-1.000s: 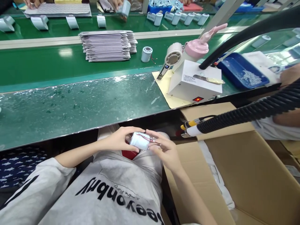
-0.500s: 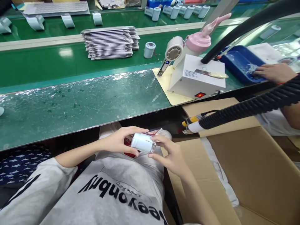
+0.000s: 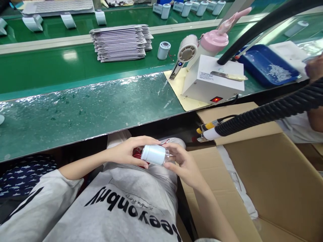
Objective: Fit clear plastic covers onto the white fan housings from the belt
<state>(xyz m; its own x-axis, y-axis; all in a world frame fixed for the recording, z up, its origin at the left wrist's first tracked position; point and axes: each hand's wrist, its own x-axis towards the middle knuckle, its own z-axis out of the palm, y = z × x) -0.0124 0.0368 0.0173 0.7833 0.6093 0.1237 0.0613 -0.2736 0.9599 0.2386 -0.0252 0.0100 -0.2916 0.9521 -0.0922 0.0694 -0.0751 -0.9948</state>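
My left hand [image 3: 128, 151] and right hand [image 3: 183, 161] grip a small white cylinder [image 3: 154, 155] between them, fingers closed on each end, over my lap just below the near edge of the workbench [image 3: 75, 114]. The bench's near strip lies under scuffed, shiny film. Toward its right end a white box unit [image 3: 213, 80] sits on a yellow mat, a black ribbed hose [image 3: 267, 112] crossing in front. An open cardboard carton [image 3: 264, 181] stands at my right. Beyond the film, a stack of flat grey sheets [image 3: 121, 42] rests on the green belt.
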